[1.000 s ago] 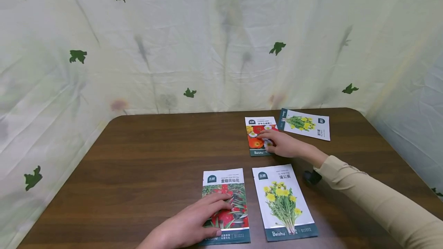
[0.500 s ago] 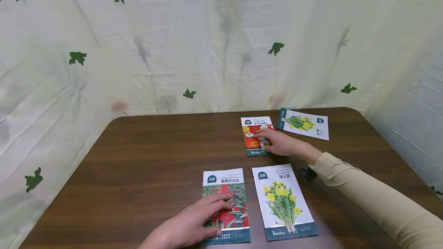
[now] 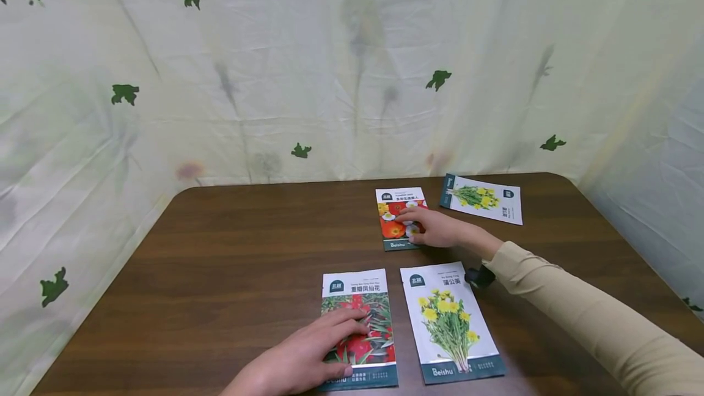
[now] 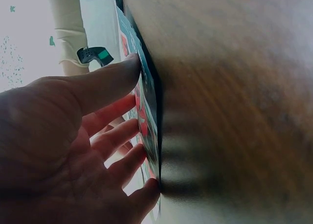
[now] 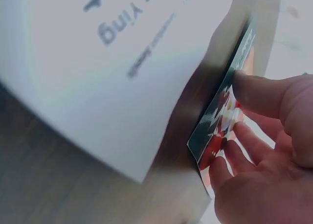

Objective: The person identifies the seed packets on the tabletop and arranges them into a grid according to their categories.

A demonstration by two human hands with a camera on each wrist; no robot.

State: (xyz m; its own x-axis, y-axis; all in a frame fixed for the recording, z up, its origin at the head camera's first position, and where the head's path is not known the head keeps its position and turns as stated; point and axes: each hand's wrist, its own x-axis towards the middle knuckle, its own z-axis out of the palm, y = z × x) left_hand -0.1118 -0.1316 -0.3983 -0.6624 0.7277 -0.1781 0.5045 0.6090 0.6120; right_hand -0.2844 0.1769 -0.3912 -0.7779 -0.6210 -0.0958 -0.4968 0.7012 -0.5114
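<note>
Resting on the red-flowered packet [image 3: 381, 344] near six o'clock on the brown tabletop [image 3: 220, 261], the left hand [image 3: 305, 347] lies relaxed with its fingers apart, the thumb on the teal bottom band and the fingertips on the picture; it has no grip around the packet. From there, at one o'clock and farther off, the right hand [image 3: 437, 228] touches the orange-and-red packet [image 3: 392, 228]. Its fingers are gently bent and spread, set on the flower picture, with the thumb on the teal band and nothing pinched between them. Whether that packet's edge lifts at all, I cannot tell.

Just beside the red-flowered packet, at three o'clock, lies the near yellow-flowered packet [image 3: 448, 326], face up, its top pointing between eleven and twelve. The far yellow-flowered packet [image 3: 481, 198] sits between two and three o'clock of the orange-and-red one, turned sideways with its teal band toward nine. A beige sleeve [image 3: 583, 307] reaches in from four o'clock, a dark device [image 3: 480, 277] at its cuff. A pale leaf-patterned cloth [image 3: 330, 66] hangs behind at twelve.
</note>
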